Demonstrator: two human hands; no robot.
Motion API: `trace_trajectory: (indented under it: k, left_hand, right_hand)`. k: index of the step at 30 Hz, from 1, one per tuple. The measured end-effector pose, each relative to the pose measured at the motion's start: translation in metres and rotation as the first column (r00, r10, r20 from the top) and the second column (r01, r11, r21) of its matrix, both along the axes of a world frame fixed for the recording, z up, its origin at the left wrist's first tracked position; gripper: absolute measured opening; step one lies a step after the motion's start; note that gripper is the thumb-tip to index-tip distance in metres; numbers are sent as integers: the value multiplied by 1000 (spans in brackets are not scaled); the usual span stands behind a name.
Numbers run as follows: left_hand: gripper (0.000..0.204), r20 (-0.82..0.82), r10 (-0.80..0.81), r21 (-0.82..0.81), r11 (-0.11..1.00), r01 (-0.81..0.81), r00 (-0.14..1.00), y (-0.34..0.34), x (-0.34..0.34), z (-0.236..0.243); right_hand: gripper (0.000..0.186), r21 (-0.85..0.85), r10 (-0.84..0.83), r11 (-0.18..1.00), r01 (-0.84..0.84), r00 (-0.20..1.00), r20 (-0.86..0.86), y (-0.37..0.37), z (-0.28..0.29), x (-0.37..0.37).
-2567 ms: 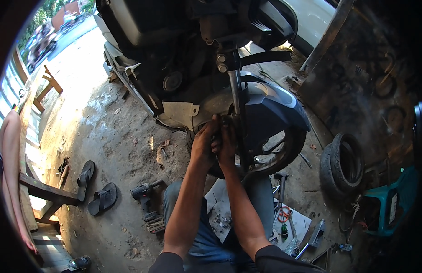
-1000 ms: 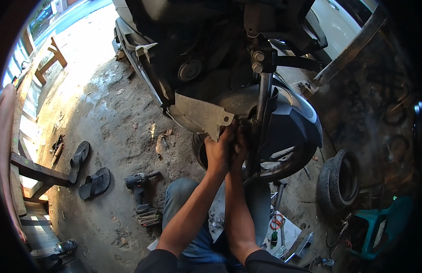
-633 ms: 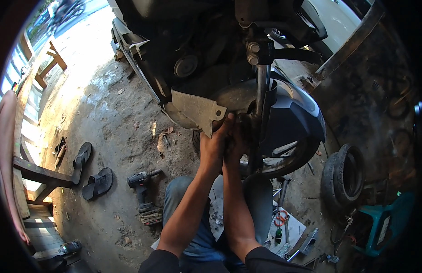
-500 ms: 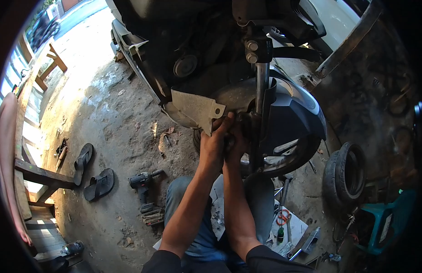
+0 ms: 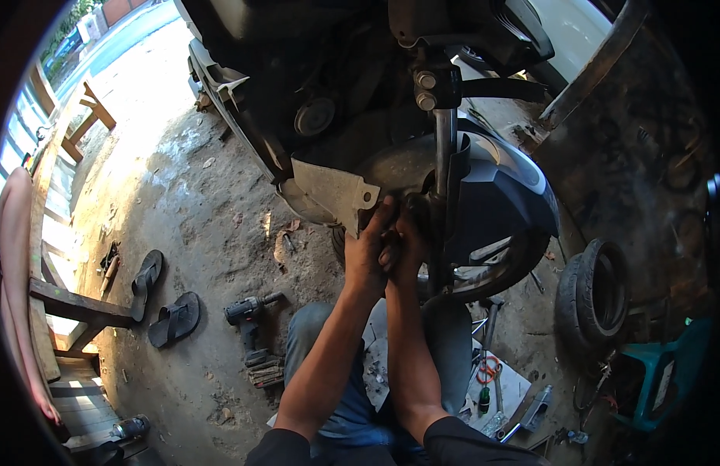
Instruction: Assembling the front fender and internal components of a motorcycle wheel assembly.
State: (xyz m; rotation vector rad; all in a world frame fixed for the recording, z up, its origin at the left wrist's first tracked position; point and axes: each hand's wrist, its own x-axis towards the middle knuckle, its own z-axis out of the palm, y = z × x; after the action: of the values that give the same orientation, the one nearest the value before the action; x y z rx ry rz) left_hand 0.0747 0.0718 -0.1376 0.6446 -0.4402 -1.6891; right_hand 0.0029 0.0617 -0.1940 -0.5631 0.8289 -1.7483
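Both hands are together beside the front fork leg (image 5: 445,155) of a motorcycle, above my knees. My left hand (image 5: 366,255) is closed, its thumb and fingers pressed at a dark part just below the tab of a grey bracket-like panel (image 5: 329,186). Right against it, my right hand (image 5: 407,247) is curled with its fingers around dark parts close to the fork. What either hand grips is too shadowed to make out. Behind the fork stands the front wheel (image 5: 515,268) under a dark blue and white front fender (image 5: 503,190).
A cordless impact driver (image 5: 252,326) and a pair of sandals (image 5: 175,318) lie on the dirt floor to the left. Tools, including a green screwdriver (image 5: 484,399), lie at right. Beyond are loose tyres (image 5: 593,295) and a teal plastic stool (image 5: 655,365). Another person's leg (image 5: 16,287) rests on a wooden bench.
My right hand has come up and closer against my left, its fingers showing more. The left thumb has shifted slightly down and left, uncovering the panel's tab. The view has shifted slightly.
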Motion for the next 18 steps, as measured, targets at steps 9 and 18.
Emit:
trace_trajectory:
  k: [9, 18]
  left_hand:
    - [18, 58, 25, -22, 999, -24, 998, -2, -3, -5]
    - [21, 164, 142, 14, 989, -146, 976, -2, -9, -7]
  right_hand:
    - [10, 63, 65, 995, -75, 987, 149, -4, -4, -4]
    - [12, 65, -80, 994, 86, 992, -93, -4, 6, 6]
